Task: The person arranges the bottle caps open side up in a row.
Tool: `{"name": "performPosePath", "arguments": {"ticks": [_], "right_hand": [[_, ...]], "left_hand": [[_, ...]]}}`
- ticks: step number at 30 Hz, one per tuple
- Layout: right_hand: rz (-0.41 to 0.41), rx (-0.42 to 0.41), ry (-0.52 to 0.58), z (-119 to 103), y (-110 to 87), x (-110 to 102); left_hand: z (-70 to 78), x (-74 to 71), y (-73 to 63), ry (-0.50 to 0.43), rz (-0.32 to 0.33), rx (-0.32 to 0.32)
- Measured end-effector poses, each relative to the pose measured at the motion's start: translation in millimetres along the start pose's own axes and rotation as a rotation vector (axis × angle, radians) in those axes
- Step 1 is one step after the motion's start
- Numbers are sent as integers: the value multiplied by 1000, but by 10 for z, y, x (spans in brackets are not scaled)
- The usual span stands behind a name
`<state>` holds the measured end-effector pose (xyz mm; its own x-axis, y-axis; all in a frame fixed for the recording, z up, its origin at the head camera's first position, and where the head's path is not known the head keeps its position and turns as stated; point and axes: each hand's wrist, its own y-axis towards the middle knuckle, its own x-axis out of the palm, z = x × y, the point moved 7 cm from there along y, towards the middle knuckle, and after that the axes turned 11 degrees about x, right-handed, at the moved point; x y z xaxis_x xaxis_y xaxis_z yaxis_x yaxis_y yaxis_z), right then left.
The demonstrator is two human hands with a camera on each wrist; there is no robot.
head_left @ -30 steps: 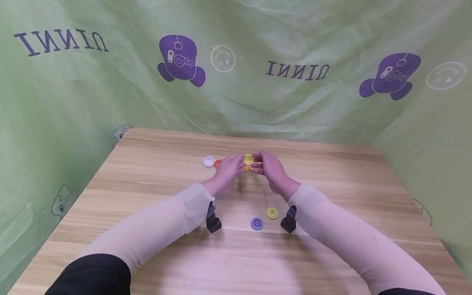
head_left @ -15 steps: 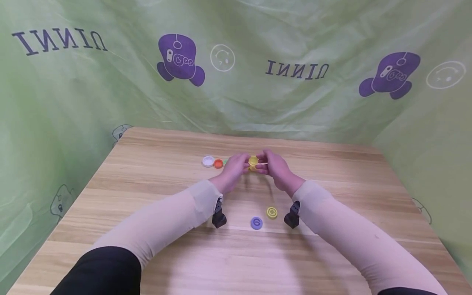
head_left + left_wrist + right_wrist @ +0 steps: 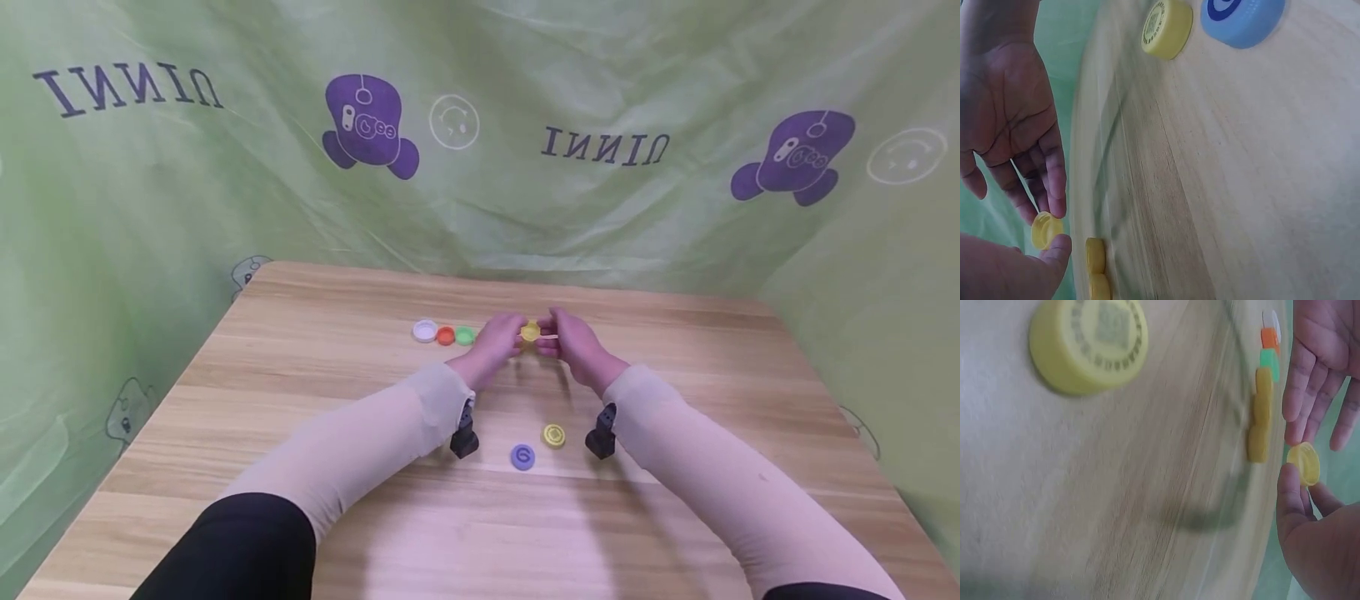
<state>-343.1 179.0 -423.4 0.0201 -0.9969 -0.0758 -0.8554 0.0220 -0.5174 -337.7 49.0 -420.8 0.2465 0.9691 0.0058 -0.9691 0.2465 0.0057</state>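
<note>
Between the fingertips of both hands a yellow bottle cap is held above the table, its hollow side partly showing. My left hand has its thumb against the cap, and its long fingers reach it from the left. From the other side my right hand pinches the same cap; its fingertips overlap the rim in the right wrist view. Below stand several yellow caps in a row with a green cap, an orange cap and a white cap. My left hand hides most of the yellow ones in the head view.
Nearer to me on the wooden table lie a blue bottle cap and another yellow cap with a printed top. A green printed curtain hangs behind the table.
Both hands have moved to the right together, with the yellow bottle cap between them. The orange and green caps have come out from behind my left hand.
</note>
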Motion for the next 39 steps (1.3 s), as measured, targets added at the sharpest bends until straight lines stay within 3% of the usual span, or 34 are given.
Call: {"name": "performPosePath", "arguments": {"ticks": [10,17,24,33,39], "right_hand": [[2,27,-11,59,67,-106],[-9,61,-75,132,111,-206],[-20,79,-119,173,139,-253],[-10,97,-150,201,166,-283],[-6,89,-140,183,201,-254]], "left_hand": [[-49,152,42,36,8,-31],[-120,210,109,6,-59,-67],[-129,276,84,-39,-106,-125],[-174,309,75,-54,-82,-161],[-187,157,72,-170,43,-166]]}}
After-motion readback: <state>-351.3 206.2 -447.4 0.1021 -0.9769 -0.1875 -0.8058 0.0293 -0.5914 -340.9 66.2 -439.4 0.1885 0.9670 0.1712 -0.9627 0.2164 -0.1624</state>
